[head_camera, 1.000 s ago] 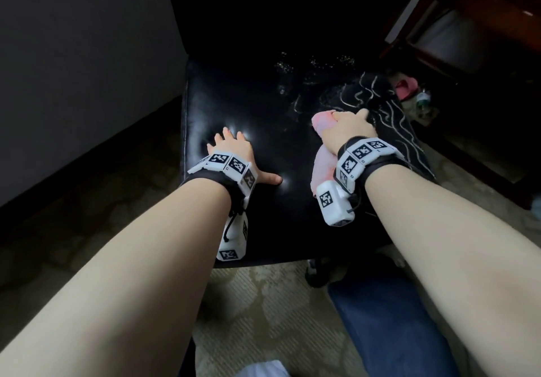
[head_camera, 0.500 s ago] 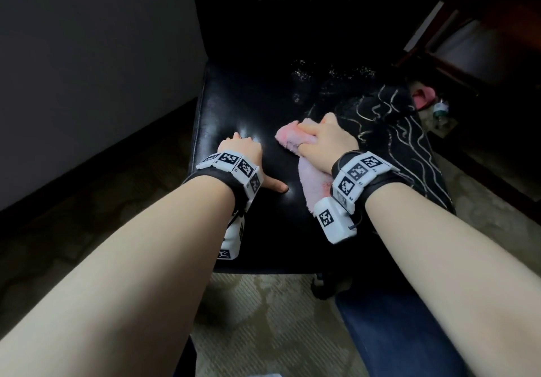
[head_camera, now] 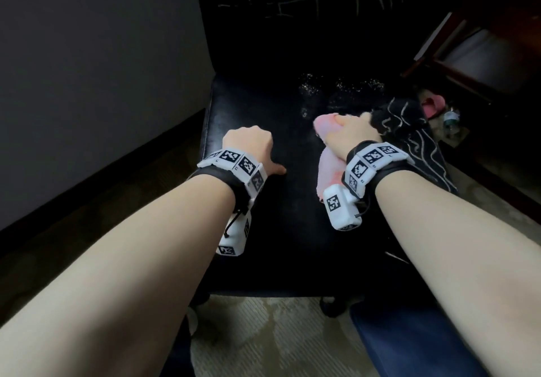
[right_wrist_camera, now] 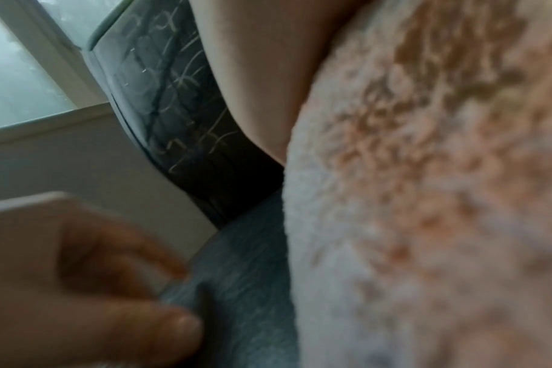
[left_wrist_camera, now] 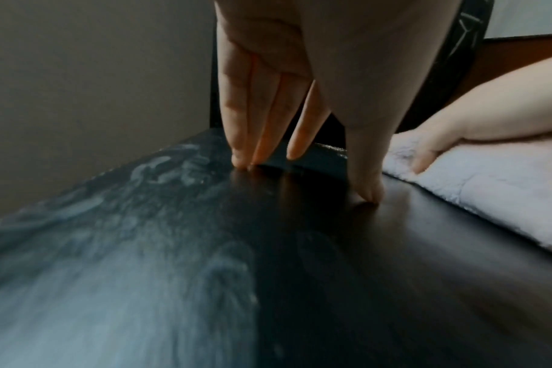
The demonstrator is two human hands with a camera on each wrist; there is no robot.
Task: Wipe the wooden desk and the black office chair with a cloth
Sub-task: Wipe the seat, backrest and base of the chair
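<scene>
The black office chair's seat (head_camera: 257,107) fills the middle of the head view, with its back (head_camera: 292,40) rising behind. My right hand (head_camera: 348,131) grips a bunched pink cloth (head_camera: 330,166) and holds it down on the right half of the seat, beside the cracked right edge (head_camera: 421,148). The cloth (right_wrist_camera: 426,199) fills the right wrist view. My left hand (head_camera: 251,142) is propped on the left half of the seat. Its straight fingertips (left_wrist_camera: 246,159) and thumb touch the leather, with the cloth (left_wrist_camera: 489,194) lying apart to their right.
A grey wall (head_camera: 102,69) runs close along the chair's left side. Dark wooden furniture (head_camera: 468,54) stands at the right, with a pink slipper (head_camera: 433,103) and a bottle (head_camera: 450,117) on the floor. Patterned carpet (head_camera: 263,332) and my jeans-clad leg (head_camera: 409,341) lie in front.
My right hand slid the cloth left toward the seat's middle, then back to the right. My left wrist rose, so the fingers now stand on their tips.
</scene>
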